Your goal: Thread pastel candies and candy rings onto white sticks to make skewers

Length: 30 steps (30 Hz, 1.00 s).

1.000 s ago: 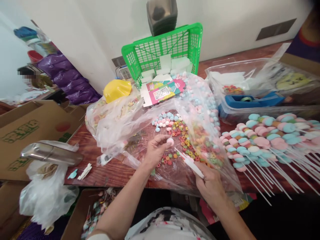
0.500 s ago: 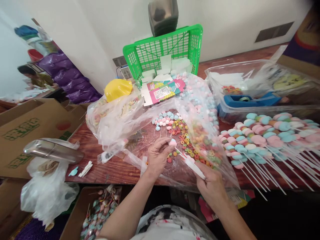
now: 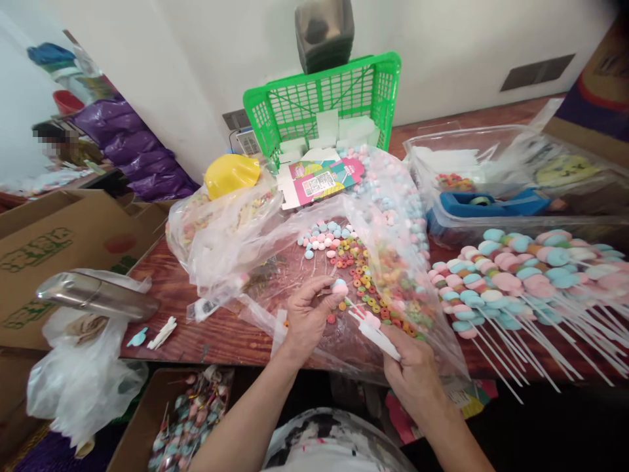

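Note:
Between the thumb and fingers of my left hand [image 3: 307,313] is a pink and blue marshmallow [image 3: 339,287]. A thin stick reaches from it toward my right hand [image 3: 413,360], which is closed round a bundle of white sticks [image 3: 379,339]. Another pink marshmallow [image 3: 372,319] sits by the tips of the bundle. Just beyond my hands, loose small marshmallows [image 3: 322,241] and colourful ring-shaped pieces [image 3: 363,278] lie on clear plastic on the table. Skewered marshmallow sticks [image 3: 515,275] are piled at the right.
A green basket [image 3: 322,88] stands at the back, with plastic bags [image 3: 230,229] before it. A blue tape dispenser [image 3: 494,202] rests in a clear tub on the right. At left are a steel flask [image 3: 98,296], a carton [image 3: 59,255] and a person [image 3: 69,147] farther off.
The marshmallow in my left hand now shows blue on top of the pink. My hands have barely moved, and the view has shifted slightly.

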Motion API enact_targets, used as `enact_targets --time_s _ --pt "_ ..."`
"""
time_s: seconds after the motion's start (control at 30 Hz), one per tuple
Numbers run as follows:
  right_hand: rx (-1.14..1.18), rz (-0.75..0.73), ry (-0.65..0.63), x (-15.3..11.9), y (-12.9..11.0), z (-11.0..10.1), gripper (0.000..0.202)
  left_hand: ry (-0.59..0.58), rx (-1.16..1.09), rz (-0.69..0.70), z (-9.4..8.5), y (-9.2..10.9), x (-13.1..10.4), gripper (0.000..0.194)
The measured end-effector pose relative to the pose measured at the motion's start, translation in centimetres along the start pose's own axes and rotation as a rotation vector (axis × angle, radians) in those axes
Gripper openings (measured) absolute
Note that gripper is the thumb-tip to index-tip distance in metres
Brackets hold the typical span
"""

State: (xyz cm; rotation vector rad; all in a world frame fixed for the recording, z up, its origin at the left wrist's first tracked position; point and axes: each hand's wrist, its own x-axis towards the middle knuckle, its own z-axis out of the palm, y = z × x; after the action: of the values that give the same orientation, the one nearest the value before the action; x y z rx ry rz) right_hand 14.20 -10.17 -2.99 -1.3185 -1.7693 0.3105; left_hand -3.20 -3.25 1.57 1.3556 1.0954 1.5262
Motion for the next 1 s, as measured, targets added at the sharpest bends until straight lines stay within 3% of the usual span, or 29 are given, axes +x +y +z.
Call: enact_targets --time_s 0.13,0.27,0.47,0.57,0.63,0.8,1.0 --pt "0.011 -0.043 -0.020 0.1 -0.2 -0.2 0.045 -0.047 0.126 0.138 -0.5 1.0 -0.3 0.014" --pt "0.083 -0.028 -0.043 0.3 -1.6 -0.1 0.033 -0.111 0.163 0.273 -1.9 0.6 -0.6 0.014" --pt "0.162 0.045 -0.056 -0.3 -3.7 0.9 0.023 -0.153 0.162 0.300 -3.8 -0.3 -1.6 0.018" --pt "0.108 0.045 -0.003 -0.4 -4.0 1.1 0.026 -0.150 0.134 0.269 -3.9 -0.6 -2.2 0.016" --pt "0.062 0.022 0.007 -0.4 -4.3 1.3 0.032 -0.099 0.078 0.172 -3.7 -0.9 -2.5 0.015" --pt "0.028 -0.031 -0.009 -0.7 -5.0 2.4 0.047 0.052 -0.154 -0.137 -3.1 -1.2 -2.4 0.046" --pt "0.088 0.087 -0.035 -1.3 -4.8 3.1 0.042 -0.061 -0.108 -0.029 -3.2 -0.7 -2.1 0.025"
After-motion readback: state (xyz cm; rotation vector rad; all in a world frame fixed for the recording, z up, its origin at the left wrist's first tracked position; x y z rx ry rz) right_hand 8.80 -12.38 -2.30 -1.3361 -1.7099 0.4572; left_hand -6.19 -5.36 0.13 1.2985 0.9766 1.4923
